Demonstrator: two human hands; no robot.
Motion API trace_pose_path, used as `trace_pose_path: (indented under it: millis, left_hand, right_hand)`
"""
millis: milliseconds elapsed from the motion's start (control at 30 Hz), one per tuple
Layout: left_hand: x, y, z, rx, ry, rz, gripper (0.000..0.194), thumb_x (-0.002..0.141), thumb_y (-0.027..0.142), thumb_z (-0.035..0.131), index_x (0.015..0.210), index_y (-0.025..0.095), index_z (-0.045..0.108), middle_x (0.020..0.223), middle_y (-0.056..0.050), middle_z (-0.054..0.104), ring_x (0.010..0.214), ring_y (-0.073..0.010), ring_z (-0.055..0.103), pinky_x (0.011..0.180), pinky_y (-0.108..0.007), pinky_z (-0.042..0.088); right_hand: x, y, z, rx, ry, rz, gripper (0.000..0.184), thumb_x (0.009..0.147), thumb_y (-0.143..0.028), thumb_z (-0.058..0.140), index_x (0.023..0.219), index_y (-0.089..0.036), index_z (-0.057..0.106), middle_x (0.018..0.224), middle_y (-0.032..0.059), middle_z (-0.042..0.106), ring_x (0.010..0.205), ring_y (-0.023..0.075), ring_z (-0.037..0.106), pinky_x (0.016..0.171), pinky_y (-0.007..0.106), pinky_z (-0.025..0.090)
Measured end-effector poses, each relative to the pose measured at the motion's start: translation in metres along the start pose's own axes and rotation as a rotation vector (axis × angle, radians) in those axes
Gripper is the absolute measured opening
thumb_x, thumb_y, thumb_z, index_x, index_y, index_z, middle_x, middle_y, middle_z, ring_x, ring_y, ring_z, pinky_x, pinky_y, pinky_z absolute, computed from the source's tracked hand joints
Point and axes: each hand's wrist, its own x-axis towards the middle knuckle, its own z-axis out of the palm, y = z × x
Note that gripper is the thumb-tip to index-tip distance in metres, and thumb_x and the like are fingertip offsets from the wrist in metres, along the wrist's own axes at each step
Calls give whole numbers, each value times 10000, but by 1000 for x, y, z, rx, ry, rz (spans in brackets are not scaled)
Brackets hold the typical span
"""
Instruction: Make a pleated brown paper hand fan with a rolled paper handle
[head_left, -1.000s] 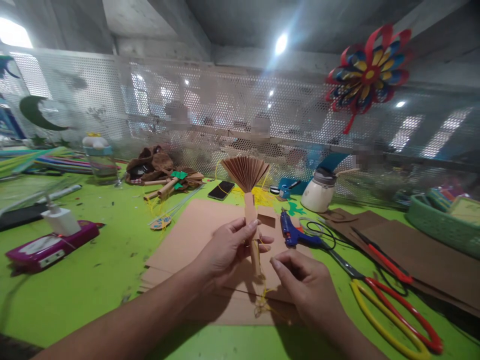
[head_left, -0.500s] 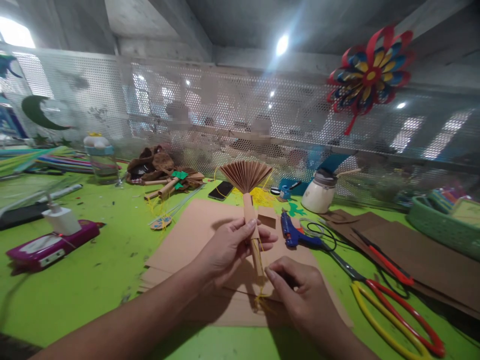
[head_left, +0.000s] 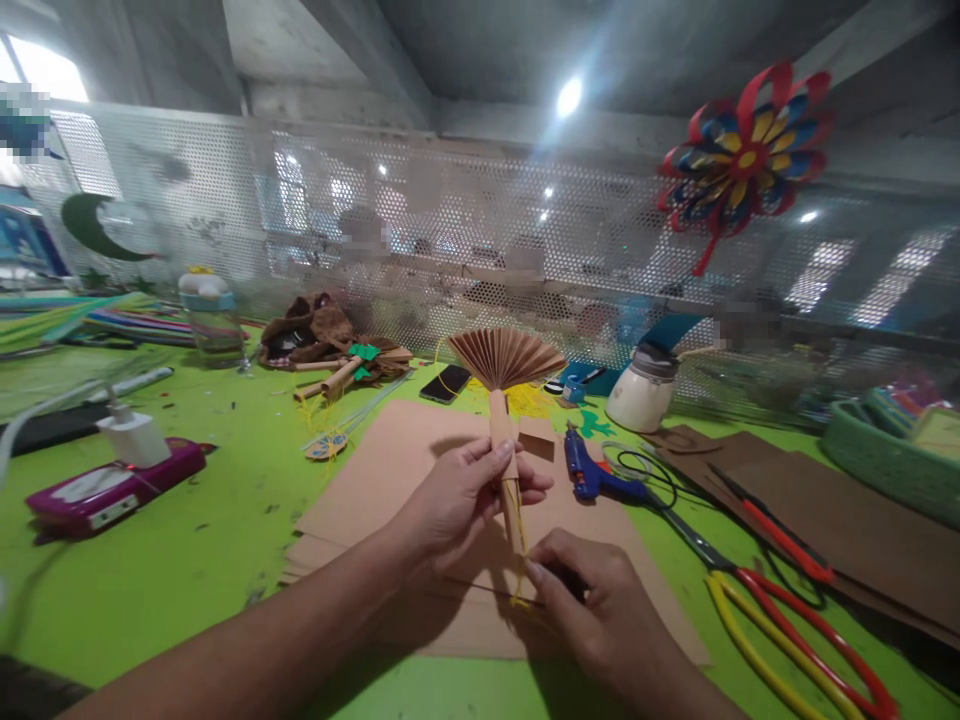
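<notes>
A pleated brown paper fan (head_left: 507, 358) stands upright above the table, its pleats spread in a half circle. My left hand (head_left: 472, 490) is closed round its paper handle (head_left: 498, 415), thumb in front and fingers behind. Thin yellow string (head_left: 523, 515) runs down along the handle and hangs in a tangle below its lower end. My right hand (head_left: 589, 585) pinches the string near that lower end, thumb against forefinger. Beneath both hands lie several sheets of brown paper (head_left: 360, 500).
To the right lie a blue glue gun (head_left: 592, 475), large scissors (head_left: 739, 590) with red and yellow handles, a red-handled cutting tool (head_left: 784, 535) and a green basket (head_left: 862, 465). A purple power strip (head_left: 112, 490) sits left. Behind are a phone (head_left: 445, 384) and a white jar (head_left: 641, 390).
The fan's pleats have spread wider. My right hand has moved left and down, to the lower end of the handle. My left hand keeps its hold; the view has shifted slightly.
</notes>
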Motion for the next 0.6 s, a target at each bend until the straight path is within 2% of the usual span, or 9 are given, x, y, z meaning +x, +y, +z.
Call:
trace_pose_path:
  millis: [133,233,300,467,600]
  left_hand:
    - [2,0,-2,-24,25,-6,126,908,201,558,825,115,597,751,-65,671,757,-179,695,774,-308,567]
    - [3,-1,-3,-5,53,-9,120,895,185,577,804,108,593,740,-64,670,707,-157,686,719,-266,559]
    - [3,-3,-2,10,67,-6,125,874,196,613,789,111,581,739,-63,669,705,-157,687,704,-255,553]
    - [-1,-10,3,7,64,-8,204,816,266,701,824,131,549,741,-51,670,695,-158,685,717,-274,548]
    - [-4,-11,6,36,58,41,229,807,267,708,871,142,527,764,-43,670,726,-167,686,750,-301,550]
  right_hand:
    - [1,2,-5,-54,8,-18,206,886,-181,508,700,-172,595,638,11,603,569,125,537,528,235,389]
    - [1,4,-9,-121,170,-85,95,871,-171,528,878,-172,623,804,42,599,581,127,527,542,255,427]
    - [0,4,-8,-145,264,-146,124,873,-161,523,968,-173,603,886,62,575,607,133,523,579,275,456]
    - [-1,3,5,-184,235,-159,68,880,-140,517,864,-181,569,845,51,552,662,150,533,593,277,442]
    - [-1,4,11,-197,254,-144,138,892,-131,489,769,-183,524,777,33,526,678,155,533,591,274,415]
